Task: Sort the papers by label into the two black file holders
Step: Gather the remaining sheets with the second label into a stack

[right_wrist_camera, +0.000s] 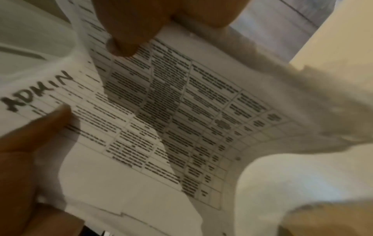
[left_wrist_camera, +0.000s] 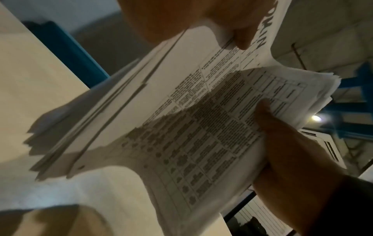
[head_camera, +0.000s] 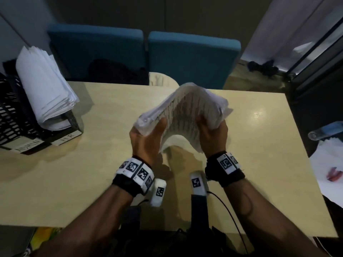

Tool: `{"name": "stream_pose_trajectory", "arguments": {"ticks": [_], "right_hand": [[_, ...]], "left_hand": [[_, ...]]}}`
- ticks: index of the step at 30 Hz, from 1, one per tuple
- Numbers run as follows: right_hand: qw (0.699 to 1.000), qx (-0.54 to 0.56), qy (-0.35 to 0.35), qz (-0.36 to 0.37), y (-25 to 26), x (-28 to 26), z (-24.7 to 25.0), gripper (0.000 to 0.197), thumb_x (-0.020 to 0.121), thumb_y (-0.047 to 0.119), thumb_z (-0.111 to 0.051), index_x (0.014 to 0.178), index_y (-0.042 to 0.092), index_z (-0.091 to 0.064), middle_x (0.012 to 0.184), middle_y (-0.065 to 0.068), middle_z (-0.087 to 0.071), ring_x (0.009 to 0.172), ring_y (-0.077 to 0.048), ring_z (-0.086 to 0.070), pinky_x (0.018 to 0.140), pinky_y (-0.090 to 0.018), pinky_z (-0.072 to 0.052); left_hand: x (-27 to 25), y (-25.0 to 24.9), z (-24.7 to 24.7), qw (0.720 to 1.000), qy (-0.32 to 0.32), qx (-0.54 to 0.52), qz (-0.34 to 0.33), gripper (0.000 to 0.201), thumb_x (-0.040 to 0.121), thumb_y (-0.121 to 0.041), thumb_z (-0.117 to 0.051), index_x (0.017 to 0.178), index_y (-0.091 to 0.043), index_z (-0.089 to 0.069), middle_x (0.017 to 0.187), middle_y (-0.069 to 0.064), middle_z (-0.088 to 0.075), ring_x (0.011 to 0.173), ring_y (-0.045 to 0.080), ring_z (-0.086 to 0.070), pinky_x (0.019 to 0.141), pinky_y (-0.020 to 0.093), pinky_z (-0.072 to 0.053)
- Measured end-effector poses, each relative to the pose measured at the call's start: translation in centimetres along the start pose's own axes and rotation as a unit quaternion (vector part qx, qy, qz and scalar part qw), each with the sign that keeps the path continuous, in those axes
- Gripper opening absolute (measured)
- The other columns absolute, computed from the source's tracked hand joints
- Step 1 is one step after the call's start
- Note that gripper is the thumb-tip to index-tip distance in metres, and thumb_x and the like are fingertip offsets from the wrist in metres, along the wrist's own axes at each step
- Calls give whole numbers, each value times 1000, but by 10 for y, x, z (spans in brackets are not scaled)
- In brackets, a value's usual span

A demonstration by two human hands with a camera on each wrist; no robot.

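Note:
I hold a thick stack of printed papers in both hands above the middle of the beige table. My left hand grips its left edge and my right hand grips its right edge, so the stack bends. In the wrist views, a sheet with handwritten "ADMIN" overlaps a sheet printed with a table. The two black mesh file holders stand at the table's left end, labelled ADMIN and HR. A curled bundle of white papers fills the HR holder.
Two blue chairs stand behind the table, with a dark bag on the left one. At the right edge lie a plastic bottle and a white sheet with a red object. Cables run over the near table edge.

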State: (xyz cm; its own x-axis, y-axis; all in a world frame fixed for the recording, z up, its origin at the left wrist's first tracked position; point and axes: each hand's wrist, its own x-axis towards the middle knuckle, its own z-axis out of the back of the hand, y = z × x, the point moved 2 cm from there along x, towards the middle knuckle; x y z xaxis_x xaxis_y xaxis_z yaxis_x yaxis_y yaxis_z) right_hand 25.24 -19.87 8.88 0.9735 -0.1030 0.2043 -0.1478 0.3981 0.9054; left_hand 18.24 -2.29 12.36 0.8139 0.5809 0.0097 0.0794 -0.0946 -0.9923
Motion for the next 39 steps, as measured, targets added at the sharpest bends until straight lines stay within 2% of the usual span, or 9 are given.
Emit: {"name": "stream_pose_trajectory", "arguments": {"ticks": [3, 6, 12, 17, 21, 25, 29, 33, 39], "right_hand": [[999, 4, 45, 6, -20, -11, 4, 53, 80, 42, -67, 119, 7, -58, 105, 0, -65, 95, -14, -59, 71, -18, -47], [997, 63, 50, -19, -30, -13, 16, 59, 74, 48, -72, 115, 12, -49, 104, 11, -59, 100, -17, -60, 75, -31, -54], [990, 110, 50, 70, 2, 8, 15, 70, 80, 46, -65, 125, 0, -38, 107, 13, -51, 94, 16, -53, 77, -7, -44], [985, 48, 2, 163, 11, 18, 7, 63, 89, 22, -62, 133, 29, -17, 114, -7, -52, 95, 9, -54, 77, -9, -47], [958, -71, 59, 272, 11, 32, 15, 56, 87, 1, -62, 129, 28, -36, 113, -23, -53, 97, -9, -49, 72, -22, -48], [964, -32, 53, 260, 8, 36, 18, 37, 91, 12, -61, 120, 25, -42, 113, -10, -56, 99, -8, -52, 79, -20, -48], [985, 105, 15, 139, 8, 25, 15, 35, 91, 46, -52, 119, 50, -33, 110, 12, -48, 89, -9, -57, 74, -31, -53], [987, 138, 29, 72, 15, 21, 6, 67, 76, 50, -65, 121, 16, -30, 98, 13, -41, 76, 10, -56, 61, -9, -46], [991, 120, 61, 27, 14, 36, -5, 50, 66, 54, -66, 91, 10, -59, 83, 14, -59, 72, 16, -54, 60, -2, -37]], "left_hand": [[-11, 15, 0, 998, 61, -1, 5, 43, 78, 7, -70, 117, -8, -58, 103, 1, -64, 90, -6, -64, 74, 11, -49], [-10, 25, 13, 995, 54, 69, 39, 70, 69, -25, -83, 119, -55, -44, 128, -7, -55, 117, 1, -53, 96, 20, -45], [19, 11, 16, 994, 75, 40, -68, 48, 73, -13, -78, 117, -20, -61, 109, -8, -58, 98, -3, -60, 80, 17, -52], [28, 10, 10, 952, 55, 179, -240, 27, 83, -16, -69, 103, -26, -54, 97, -9, -57, 92, -6, -56, 78, 16, -48], [39, 15, 18, 913, 97, 215, -333, 27, 81, -11, -71, 100, -20, -54, 99, -6, -50, 95, -10, -51, 83, 8, -42], [38, 13, 21, 932, 96, 178, -302, 34, 78, -30, -75, 103, -22, -52, 103, -17, -55, 97, -7, -56, 80, 13, -47], [36, 16, 16, 978, 135, 27, -155, 76, 64, -28, -85, 123, -22, -38, 110, 8, -62, 96, 22, -64, 78, 27, -55], [33, 19, 6, 997, 49, 4, -52, 38, 64, -5, -80, 91, -17, -56, 75, -21, -69, 68, -4, -63, 63, 12, -50], [33, 28, 8, 999, -3, 22, -40, 24, 69, -15, -82, 81, -22, -63, 71, -16, -71, 67, 4, -65, 66, 23, -54]]}}
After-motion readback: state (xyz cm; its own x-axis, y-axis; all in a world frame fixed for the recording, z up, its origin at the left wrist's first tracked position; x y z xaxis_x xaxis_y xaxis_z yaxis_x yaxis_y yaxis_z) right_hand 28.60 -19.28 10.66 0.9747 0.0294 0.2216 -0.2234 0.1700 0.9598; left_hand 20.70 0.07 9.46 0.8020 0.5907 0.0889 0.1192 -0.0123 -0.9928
